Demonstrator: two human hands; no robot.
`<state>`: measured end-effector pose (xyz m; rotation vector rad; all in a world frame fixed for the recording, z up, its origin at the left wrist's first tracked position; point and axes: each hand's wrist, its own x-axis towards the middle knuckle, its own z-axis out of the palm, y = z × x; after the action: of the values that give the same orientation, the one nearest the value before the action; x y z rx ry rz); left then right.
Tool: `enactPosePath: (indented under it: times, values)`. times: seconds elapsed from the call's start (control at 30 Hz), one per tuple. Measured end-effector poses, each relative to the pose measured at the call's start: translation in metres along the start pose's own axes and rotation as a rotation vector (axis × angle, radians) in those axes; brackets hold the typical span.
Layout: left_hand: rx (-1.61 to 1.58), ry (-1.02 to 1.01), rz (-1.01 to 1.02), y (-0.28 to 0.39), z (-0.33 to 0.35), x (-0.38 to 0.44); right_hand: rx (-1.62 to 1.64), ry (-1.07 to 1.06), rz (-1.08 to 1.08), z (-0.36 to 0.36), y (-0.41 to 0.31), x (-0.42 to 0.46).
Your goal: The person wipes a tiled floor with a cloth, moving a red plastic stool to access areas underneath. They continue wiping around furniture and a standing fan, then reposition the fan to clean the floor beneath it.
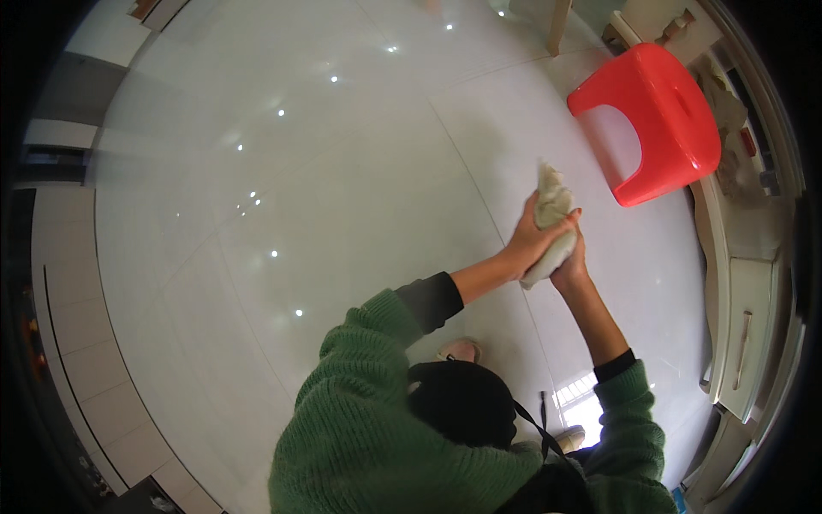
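A pale, crumpled cloth (553, 205) is bunched lengthwise between my two hands, held out in front of me above the tiled floor. My left hand (530, 239) grips it from the left, with the fingers wrapped partly out of sight. From the right, my right hand (573, 257) closes around the lower part of the same cloth. One loose end sticks out past my hands at the top, and the other end hangs below them near my wrists. Both hands are close together, the cloth pressed between them.
A red plastic stool (668, 122) stands on the floor to the right, beside a cream cabinet (748, 334) with a drawer handle. Shiny pale floor tiles (359, 193) spread ahead and left. A furniture leg (559, 29) stands at the top. My shoe (461, 351) shows below.
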<state>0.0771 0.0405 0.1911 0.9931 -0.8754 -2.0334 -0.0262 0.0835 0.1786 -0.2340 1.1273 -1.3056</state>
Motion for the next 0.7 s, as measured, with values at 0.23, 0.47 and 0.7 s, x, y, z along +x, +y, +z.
enactPosePath:
  times: [0.23,0.47,0.7]
  values:
    - [0.693,0.369,0.25,0.109,-0.168,0.07,-0.28,-0.185,-0.063,0.064,-0.011,0.005]
    - [1.596,0.848,0.662,0.147,-0.372,0.238,-0.41,0.061,0.048,-0.011,-0.041,-0.065]
    - [1.422,0.025,1.043,0.083,-0.25,0.257,-0.37,0.237,-0.023,-0.04,-0.027,-0.077]
